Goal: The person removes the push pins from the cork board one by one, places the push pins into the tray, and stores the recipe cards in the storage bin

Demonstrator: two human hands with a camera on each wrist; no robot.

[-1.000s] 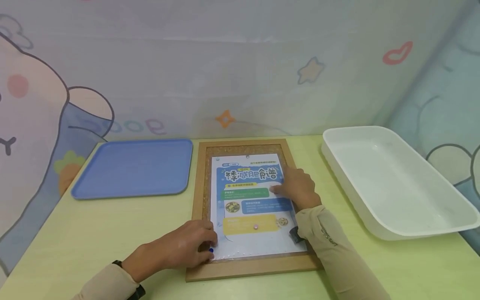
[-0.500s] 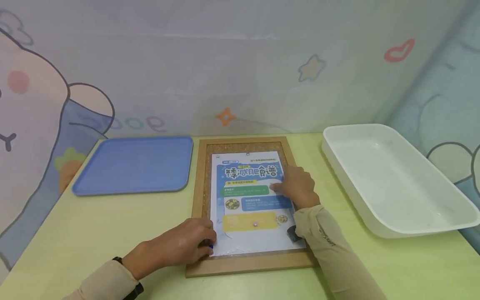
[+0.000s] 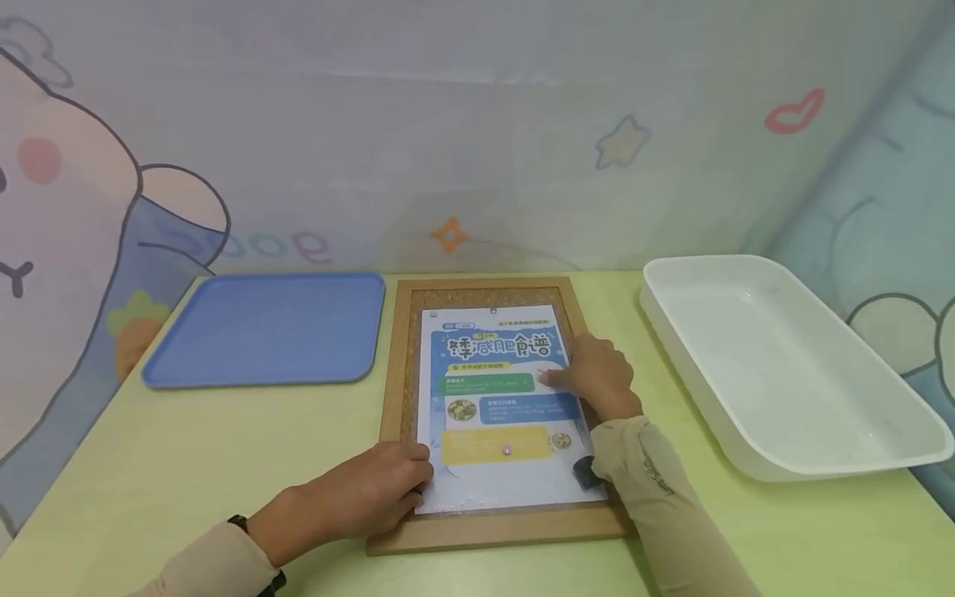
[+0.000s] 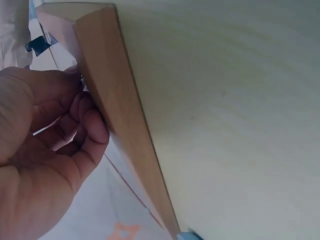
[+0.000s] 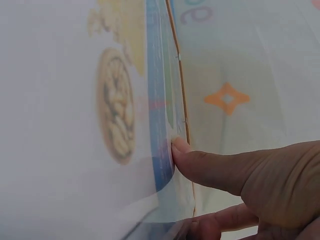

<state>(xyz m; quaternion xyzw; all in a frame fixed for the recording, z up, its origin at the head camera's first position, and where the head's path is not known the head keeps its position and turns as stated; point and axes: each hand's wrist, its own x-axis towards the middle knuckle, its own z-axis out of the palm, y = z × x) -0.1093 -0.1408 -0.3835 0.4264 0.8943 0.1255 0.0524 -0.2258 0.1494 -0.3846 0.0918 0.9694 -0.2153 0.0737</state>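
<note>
A cork board (image 3: 409, 390) in a wooden frame lies on the table, with a printed poster (image 3: 492, 489) over it. At the poster's lower left corner my left hand (image 3: 373, 491) pinches a small pushpin (image 4: 83, 80), mostly hidden by thumb and fingers. My right hand (image 3: 597, 373) holds the board's right side, its thumb pressing on the poster and its fingers at the frame. A pink pin (image 3: 506, 449) sits low on the poster, and small pins show at its top left and top middle.
A blue tray (image 3: 264, 330) lies to the left of the board. To the right stands a deep white tub (image 3: 791, 373). Behind the table hangs a printed cloth (image 3: 507, 149).
My left fingers have closed in at the lower left corner, and the blue pin head seen earlier is now hidden in the head view. The right hand has barely shifted.
</note>
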